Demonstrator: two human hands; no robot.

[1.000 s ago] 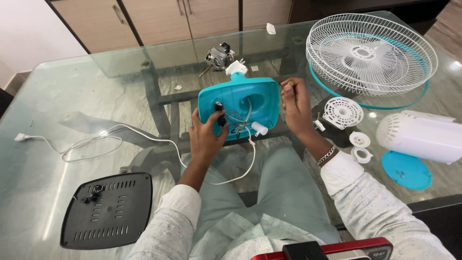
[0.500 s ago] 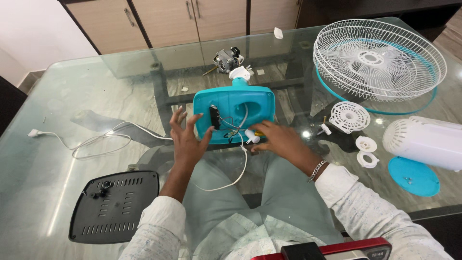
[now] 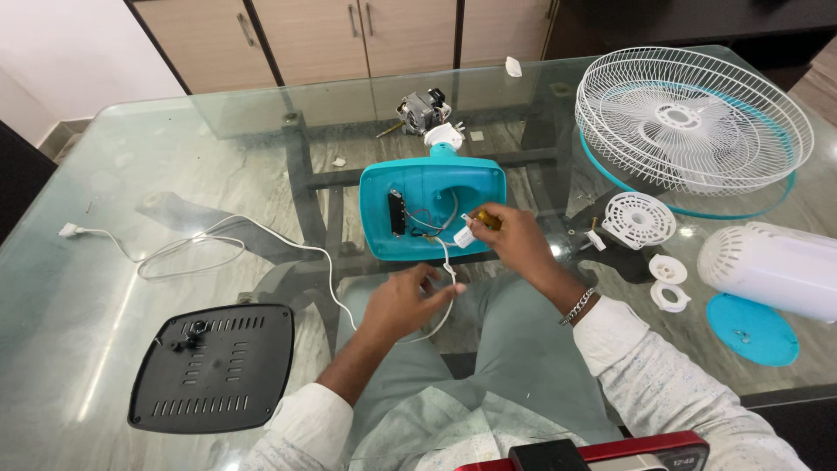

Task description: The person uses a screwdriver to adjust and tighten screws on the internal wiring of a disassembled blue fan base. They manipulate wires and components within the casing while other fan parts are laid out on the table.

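Teal fan housing lies open on glass table, wires exposed.
Right hand grips a screwdriver; left hand pinches white cord. I think a tug can tear the thin wires.

We were in a home, most likely a dining room. The glass-topped table stood on a dark frame over a polished stone floor. At twelve o'clock ran wood-veneer cabinets with slim metal handles, and at ten o'clock a plain white wall met the floor. A household fan lay in pieces on the glass: its wire guard at two o'clock, its black base plate at eight o'clock.
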